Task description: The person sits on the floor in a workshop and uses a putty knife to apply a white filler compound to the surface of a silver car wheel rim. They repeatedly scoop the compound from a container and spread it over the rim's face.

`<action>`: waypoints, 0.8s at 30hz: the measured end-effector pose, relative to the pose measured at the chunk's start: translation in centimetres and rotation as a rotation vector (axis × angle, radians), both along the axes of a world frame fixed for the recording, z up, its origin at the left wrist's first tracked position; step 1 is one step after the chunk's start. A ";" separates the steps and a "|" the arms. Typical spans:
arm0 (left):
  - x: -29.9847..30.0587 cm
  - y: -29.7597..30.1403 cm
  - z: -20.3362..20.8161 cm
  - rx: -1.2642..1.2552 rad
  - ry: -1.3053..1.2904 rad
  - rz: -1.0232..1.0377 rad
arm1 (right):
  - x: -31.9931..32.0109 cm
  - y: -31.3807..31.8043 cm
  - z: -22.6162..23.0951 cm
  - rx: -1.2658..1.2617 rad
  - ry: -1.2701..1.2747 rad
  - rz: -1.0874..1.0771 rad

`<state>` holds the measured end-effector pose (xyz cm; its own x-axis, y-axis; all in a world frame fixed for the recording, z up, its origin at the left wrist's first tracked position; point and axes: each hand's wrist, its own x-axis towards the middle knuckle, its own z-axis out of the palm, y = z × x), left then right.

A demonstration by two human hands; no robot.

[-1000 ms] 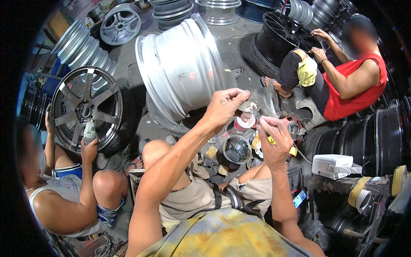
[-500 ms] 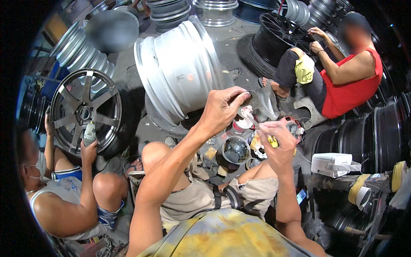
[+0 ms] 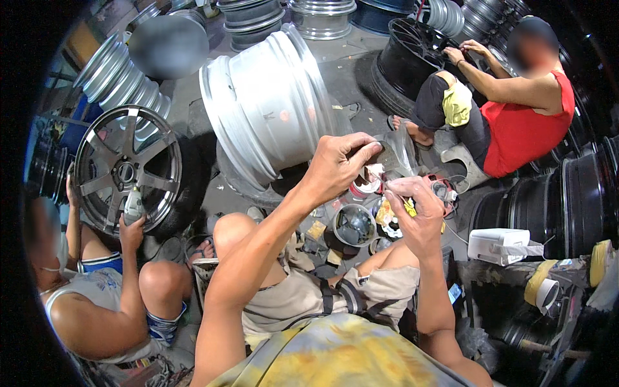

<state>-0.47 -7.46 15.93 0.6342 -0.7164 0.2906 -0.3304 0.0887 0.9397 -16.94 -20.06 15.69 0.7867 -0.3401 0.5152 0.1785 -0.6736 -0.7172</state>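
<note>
My left hand (image 3: pixel 343 161) is raised in front of me, thumb and fingers pinched on a thin dark plate (image 3: pixel 389 159). Pinkish-white paste (image 3: pixel 374 173) shows at the lower edge of that plate, though I cannot tell whether it sits on it or in the can behind. Close by on the right, my right hand (image 3: pixel 418 209) is closed in a pinch, its fingertips just under the plate; what they hold is too small to make out. Below both hands stand a red-and-white can (image 3: pixel 365 188) and a round tub (image 3: pixel 354 240) with dark pieces in liquid.
A large silver wheel rim (image 3: pixel 264 109) lies on a tyre ahead. At left, a person holds a hand tool (image 3: pixel 133 205) against a dark spoked wheel (image 3: pixel 103 164). Another in a red top (image 3: pixel 525 132) works at a black wheel (image 3: pixel 406 61). A white box-shaped device (image 3: pixel 496 245) sits right.
My right hand, blurred before, is sharper and slightly lower on its left side; my left hand has barely moved. The hands of the person in red have shifted left along the black wheel.
</note>
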 end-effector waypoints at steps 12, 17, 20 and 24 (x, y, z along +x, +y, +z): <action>-0.2 -0.1 -0.2 -0.001 -0.013 -0.064 | -0.2 -0.9 -3.1 0.584 0.112 0.113; 0.4 -0.2 -0.9 -0.019 -0.039 -0.014 | -1.0 -0.9 -1.7 0.732 0.255 0.143; 0.7 -0.7 -1.8 -0.045 0.064 0.012 | -0.7 -0.7 -2.0 0.563 -0.067 0.076; 0.1 -0.8 -1.5 -0.038 0.622 -0.163 | 1.1 -0.7 -0.9 -0.223 -0.198 -0.095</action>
<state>-0.34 -8.27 14.47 0.5764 -0.8142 -0.0692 0.2960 0.1291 0.9464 -15.87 -20.72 14.75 0.6339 -0.2683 0.7254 0.2285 -0.8310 -0.5071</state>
